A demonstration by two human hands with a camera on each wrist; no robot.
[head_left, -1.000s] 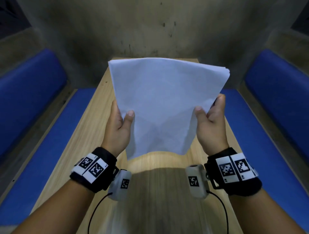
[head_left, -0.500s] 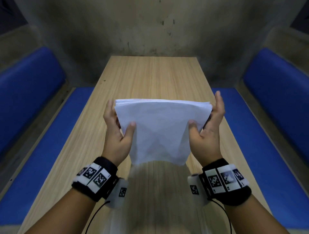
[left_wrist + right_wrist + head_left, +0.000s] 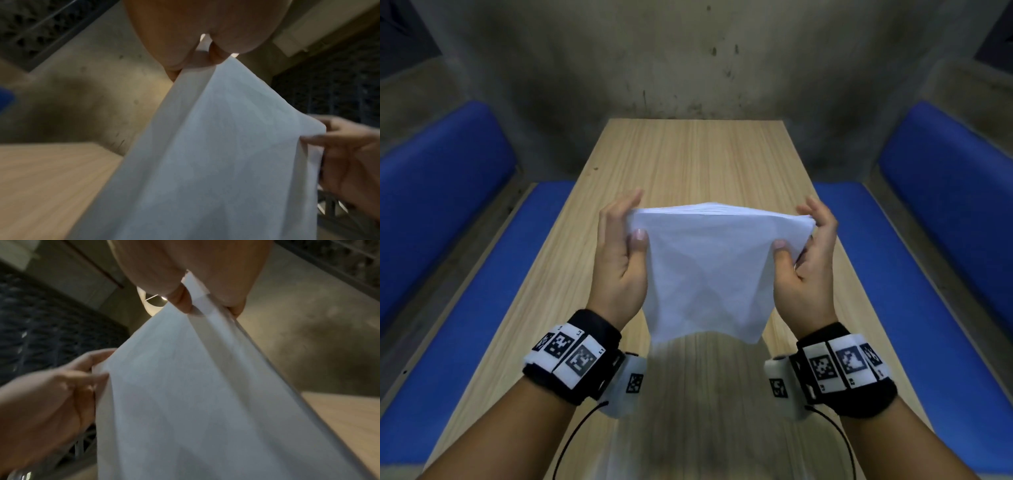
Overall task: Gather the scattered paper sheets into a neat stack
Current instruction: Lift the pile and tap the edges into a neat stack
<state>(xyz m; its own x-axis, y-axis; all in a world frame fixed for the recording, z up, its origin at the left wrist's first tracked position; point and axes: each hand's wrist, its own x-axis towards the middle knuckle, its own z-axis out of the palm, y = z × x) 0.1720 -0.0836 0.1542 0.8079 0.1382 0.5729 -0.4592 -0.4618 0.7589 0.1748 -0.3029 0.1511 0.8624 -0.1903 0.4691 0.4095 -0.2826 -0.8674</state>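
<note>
A stack of white paper sheets (image 3: pixel 709 270) stands nearly upright over the wooden table (image 3: pixel 688 164), its lower edge close to the tabletop and blurred. My left hand (image 3: pixel 625 240) grips the stack's left side, thumb on the near face and fingers behind. My right hand (image 3: pixel 803 243) grips the right side the same way. In the left wrist view the sheets (image 3: pixel 216 154) hang from my left hand (image 3: pixel 203 55), with the right hand (image 3: pixel 349 154) at the far edge. The right wrist view shows the paper (image 3: pixel 195 394) pinched by my right hand (image 3: pixel 197 301) and the left hand (image 3: pixel 61 394) opposite.
The long wooden table runs away from me to a stained concrete wall (image 3: pixel 688 61). Blue padded benches (image 3: pixel 431 205) (image 3: pixel 945 205) line both sides of it.
Both hands have brought the stack down from its raised position toward the table. The sheets' top edge, once high near the far end, now sits level between my hands.
</note>
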